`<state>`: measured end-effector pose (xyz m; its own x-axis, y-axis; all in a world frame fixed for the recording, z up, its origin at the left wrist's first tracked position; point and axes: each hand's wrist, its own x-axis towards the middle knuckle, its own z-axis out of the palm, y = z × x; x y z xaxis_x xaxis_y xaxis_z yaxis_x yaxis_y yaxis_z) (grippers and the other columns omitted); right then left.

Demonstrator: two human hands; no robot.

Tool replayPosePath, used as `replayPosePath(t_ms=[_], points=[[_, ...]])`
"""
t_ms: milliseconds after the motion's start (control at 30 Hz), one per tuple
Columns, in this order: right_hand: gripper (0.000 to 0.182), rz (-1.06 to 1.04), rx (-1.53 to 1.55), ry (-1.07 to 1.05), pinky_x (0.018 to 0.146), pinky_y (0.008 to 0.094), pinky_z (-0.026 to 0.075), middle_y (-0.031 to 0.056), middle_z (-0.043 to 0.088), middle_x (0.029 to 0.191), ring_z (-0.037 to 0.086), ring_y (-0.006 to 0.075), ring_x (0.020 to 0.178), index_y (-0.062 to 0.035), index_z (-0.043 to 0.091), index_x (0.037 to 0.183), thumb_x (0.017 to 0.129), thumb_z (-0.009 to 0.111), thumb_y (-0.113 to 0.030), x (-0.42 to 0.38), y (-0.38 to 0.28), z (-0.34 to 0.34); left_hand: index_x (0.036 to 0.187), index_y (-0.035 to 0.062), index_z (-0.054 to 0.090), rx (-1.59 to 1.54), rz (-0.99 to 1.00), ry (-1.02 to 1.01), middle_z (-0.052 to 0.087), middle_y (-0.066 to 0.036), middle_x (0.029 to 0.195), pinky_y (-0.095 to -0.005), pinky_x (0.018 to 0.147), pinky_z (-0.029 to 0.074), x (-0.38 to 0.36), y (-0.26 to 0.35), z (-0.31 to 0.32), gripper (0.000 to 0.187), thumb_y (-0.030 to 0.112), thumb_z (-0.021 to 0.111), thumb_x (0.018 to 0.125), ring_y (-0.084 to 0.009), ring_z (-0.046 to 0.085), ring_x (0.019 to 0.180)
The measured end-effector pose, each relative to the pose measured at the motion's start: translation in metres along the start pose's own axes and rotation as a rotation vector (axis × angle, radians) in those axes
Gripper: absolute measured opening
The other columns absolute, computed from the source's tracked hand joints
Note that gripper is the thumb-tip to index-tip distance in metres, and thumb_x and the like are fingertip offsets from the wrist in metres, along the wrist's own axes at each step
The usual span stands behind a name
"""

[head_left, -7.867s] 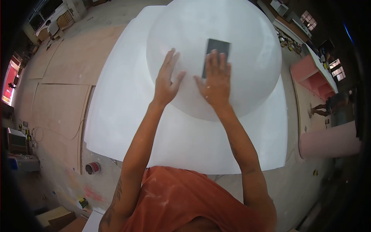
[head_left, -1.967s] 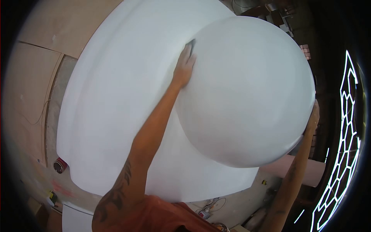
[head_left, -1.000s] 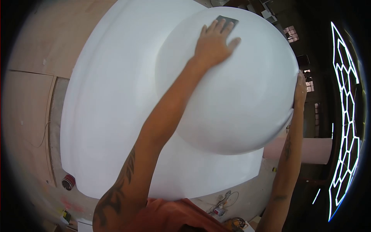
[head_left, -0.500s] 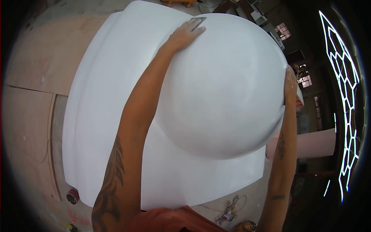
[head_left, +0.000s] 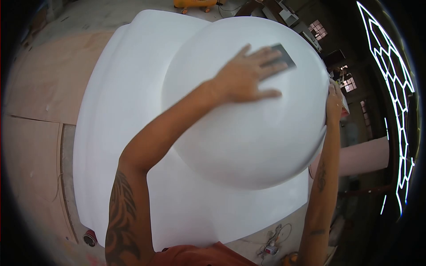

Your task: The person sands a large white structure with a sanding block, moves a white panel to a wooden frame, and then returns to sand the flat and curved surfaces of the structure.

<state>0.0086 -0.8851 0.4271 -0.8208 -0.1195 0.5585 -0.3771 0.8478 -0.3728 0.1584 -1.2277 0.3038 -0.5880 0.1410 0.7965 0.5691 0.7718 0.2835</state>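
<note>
Our dark pad (head_left: 287, 56) is on the big white ball (head_left: 248, 142), toward its far right edge. Our left hand (head_left: 250, 73) lies on the pad, fingers spread wide. Our right hand (head_left: 333, 101) touches the ball's right edge; we cannot tell how wide it is. The ball sits on a white base (head_left: 120, 115).

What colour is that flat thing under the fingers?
The flat pad under the left hand is dark grey; the head view shows it best.
</note>
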Motion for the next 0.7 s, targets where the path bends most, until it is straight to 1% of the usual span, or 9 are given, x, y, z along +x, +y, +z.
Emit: replayPosePath(t_ms=[133, 267, 300, 333, 400, 467, 500, 600, 700], points=[[0.044, -0.119, -0.01, -0.042, 0.117, 0.0415, 0.039, 0.018, 0.061, 0.149, 0.055, 0.037, 0.137, -0.0105, 0.059, 0.148, 0.112, 0.039, -0.029, 0.005, -0.009, 0.009, 0.162, 0.0154, 0.046, -0.288, -0.689, -0.112, 0.039, -0.011, 0.17, -0.0437, 0.129, 0.025, 0.042, -0.168, 0.011, 0.083, 0.072, 0.04, 0.102, -0.0298, 0.034, 0.158], [0.044, -0.178, -0.123, 0.009, 0.119, 0.0435, 0.036, 0.0192, 0.06, 0.149, 0.051, 0.0391, 0.14, -0.0093, 0.058, 0.146, 0.113, 0.038, -0.029, 0.014, 0.003, 0.009, 0.162, 0.0184, 0.046, -0.421, -0.678, -0.277, 0.044, -0.01, 0.168, -0.0457, 0.129, 0.026, 0.123, -0.251, 0.079, 0.081, 0.07, 0.042, 0.1, -0.0299, 0.039, 0.156], [0.044, -0.168, -0.101, 0.008, 0.12, 0.0443, 0.035, 0.0195, 0.06, 0.149, 0.05, 0.0395, 0.141, -0.009, 0.059, 0.146, 0.113, 0.037, -0.029, 0.013, 0.003, 0.009, 0.162, 0.0184, 0.046, -0.43, -0.672, -0.282, 0.044, -0.01, 0.168, -0.0457, 0.129, 0.026, 0.144, -0.189, 0.064, 0.081, 0.07, 0.042, 0.1, -0.0299, 0.039, 0.156], [0.043, -0.157, -0.074, 0.004, 0.121, 0.045, 0.034, 0.0198, 0.059, 0.148, 0.049, 0.04, 0.141, -0.0086, 0.059, 0.145, 0.113, 0.037, -0.028, 0.012, 0.003, 0.012, 0.163, 0.0216, 0.045, -0.059, -0.541, -0.313, 0.044, -0.012, 0.168, -0.0518, 0.127, 0.028, 0.165, -0.112, 0.051, 0.081, 0.072, 0.041, 0.1, -0.0315, 0.043, 0.153], [0.044, -0.157, -0.103, 0.068, 0.12, 0.0438, 0.036, 0.0213, 0.06, 0.148, 0.051, 0.0372, 0.14, -0.0032, 0.058, 0.144, 0.113, 0.038, -0.028, 0.014, 0.013, 0.013, 0.164, 0.0229, 0.043, 0.061, -0.236, -0.357, 0.037, -0.009, 0.172, -0.062, 0.128, 0.019, 0.181, -0.005, 0.067, 0.079, 0.07, 0.042, 0.1, -0.0295, 0.031, 0.159], [0.047, 0.038, 0.473, 0.257, 0.119, 0.0417, 0.039, 0.0229, 0.058, 0.149, 0.054, 0.0333, 0.139, 0.0029, 0.057, 0.142, 0.113, 0.038, -0.028, 0.015, 0.03, 0.015, 0.161, 0.0199, 0.048, 0.166, -0.096, -0.302, 0.041, -0.011, 0.169, -0.06, 0.129, 0.017, 0.17, 0.068, 0.089, 0.074, 0.065, 0.044, 0.102, -0.0295, 0.032, 0.159], [0.048, 0.134, 0.668, 0.294, 0.119, 0.0398, 0.04, 0.0235, 0.058, 0.148, 0.056, 0.0313, 0.137, 0.0063, 0.057, 0.141, 0.113, 0.038, -0.028, 0.014, 0.031, 0.015, 0.159, 0.0193, 0.05, 0.178, -0.02, -0.3, 0.042, -0.011, 0.168, -0.0596, 0.129, 0.017, 0.15, 0.088, 0.088, 0.073, 0.063, 0.047, 0.101, -0.0295, 0.033, 0.158], [0.048, 0.06, 0.659, 0.19, 0.119, 0.039, 0.041, 0.022, 0.062, 0.143, 0.056, 0.0292, 0.137, 0.0062, 0.06, 0.138, 0.113, 0.04, -0.03, 0.014, 0.039, 0.011, 0.156, 0.0195, 0.055, 0.081, 0.1, -0.143, 0.046, -0.011, 0.165, -0.0587, 0.129, 0.02, 0.085, 0.104, 0.072, 0.07, 0.061, 0.057, 0.099, -0.0299, 0.036, 0.156], [0.052, -0.052, 0.077, 0.081, 0.114, 0.0412, 0.042, 0.0193, 0.067, 0.137, 0.058, 0.0354, 0.133, -0.0016, 0.065, 0.136, 0.113, 0.037, -0.038, -0.003, 0.0, 0.003, 0.158, 0.0194, 0.051, 0.096, -0.165, 0.036, 0.042, -0.013, 0.168, -0.0602, 0.128, 0.023, 0.02, 0.043, 0.017, 0.076, 0.066, 0.057, 0.099, -0.0313, 0.033, 0.158]])
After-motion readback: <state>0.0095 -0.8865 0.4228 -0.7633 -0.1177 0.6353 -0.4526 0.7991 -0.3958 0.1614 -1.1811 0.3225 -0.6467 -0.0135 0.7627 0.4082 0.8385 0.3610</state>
